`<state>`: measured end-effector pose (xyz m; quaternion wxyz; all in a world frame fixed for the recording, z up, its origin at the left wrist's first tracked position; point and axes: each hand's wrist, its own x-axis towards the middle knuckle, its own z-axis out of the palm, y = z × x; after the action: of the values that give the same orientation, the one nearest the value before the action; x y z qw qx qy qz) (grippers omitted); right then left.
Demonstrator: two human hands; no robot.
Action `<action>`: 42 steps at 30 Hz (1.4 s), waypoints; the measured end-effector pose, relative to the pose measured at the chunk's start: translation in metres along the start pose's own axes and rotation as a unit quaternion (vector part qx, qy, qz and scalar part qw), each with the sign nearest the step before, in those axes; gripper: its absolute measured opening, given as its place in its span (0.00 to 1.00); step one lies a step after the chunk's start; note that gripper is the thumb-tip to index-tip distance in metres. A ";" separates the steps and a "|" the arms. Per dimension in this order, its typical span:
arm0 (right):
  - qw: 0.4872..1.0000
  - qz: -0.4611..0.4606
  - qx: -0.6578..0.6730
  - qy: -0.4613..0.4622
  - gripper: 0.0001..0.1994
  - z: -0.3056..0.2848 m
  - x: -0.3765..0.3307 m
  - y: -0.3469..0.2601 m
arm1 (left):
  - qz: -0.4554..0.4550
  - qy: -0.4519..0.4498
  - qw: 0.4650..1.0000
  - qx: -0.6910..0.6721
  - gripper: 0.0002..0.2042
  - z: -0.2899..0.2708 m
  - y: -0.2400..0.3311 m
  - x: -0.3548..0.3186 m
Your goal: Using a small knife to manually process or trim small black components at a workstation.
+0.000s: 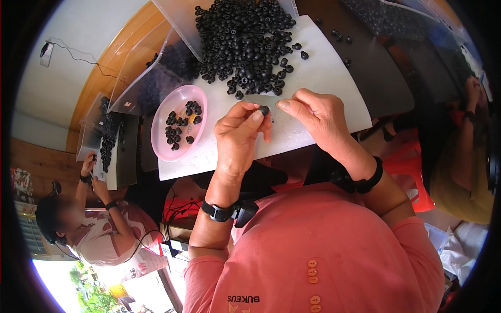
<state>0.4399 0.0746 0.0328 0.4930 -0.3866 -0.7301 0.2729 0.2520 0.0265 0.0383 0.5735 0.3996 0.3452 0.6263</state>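
Observation:
My left hand [236,130] pinches a small black knob-shaped part [264,110] between thumb and fingers, above the white tabletop [313,68]. Just to its right is my right hand [318,115], thumb pressed against the curled fingers. Whatever lies in that pinch is too small or hidden to name. Beyond both hands spreads a large heap of similar black parts [245,47], spilling from a clear plastic bin [177,23]. To the left of my left hand, a pink oval tray [159,120] carries several of the black parts and a little yellow patch.
Further left stands another clear bin [135,94] with black parts. At the left a person [115,224] handles a part beside their own pile. Another person [464,151] sits at the right, near a red stool [407,169]. Loose parts lie on a dark surface [365,57].

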 end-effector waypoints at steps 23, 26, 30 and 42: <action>1.000 -0.019 -0.008 -0.008 0.21 -0.001 -0.002 0.004 | 0.022 0.011 0.998 0.053 0.16 0.014 0.002 -0.004; 1.000 -0.026 0.011 -0.007 0.21 -0.001 -0.002 0.004 | 0.033 0.007 0.998 0.056 0.16 0.016 0.001 -0.004; 0.999 -0.032 0.002 -0.014 0.21 -0.002 -0.003 0.007 | 0.048 0.001 0.997 0.061 0.14 0.013 -0.003 -0.005; 0.998 -0.006 0.065 -0.020 0.21 -0.004 -0.004 0.005 | 0.056 0.012 0.998 0.005 0.11 0.024 -0.005 -0.005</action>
<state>0.4464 0.0740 0.0281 0.5041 -0.3441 -0.7226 0.3246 0.2756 0.0211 0.0442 0.5314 0.4137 0.3323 0.6603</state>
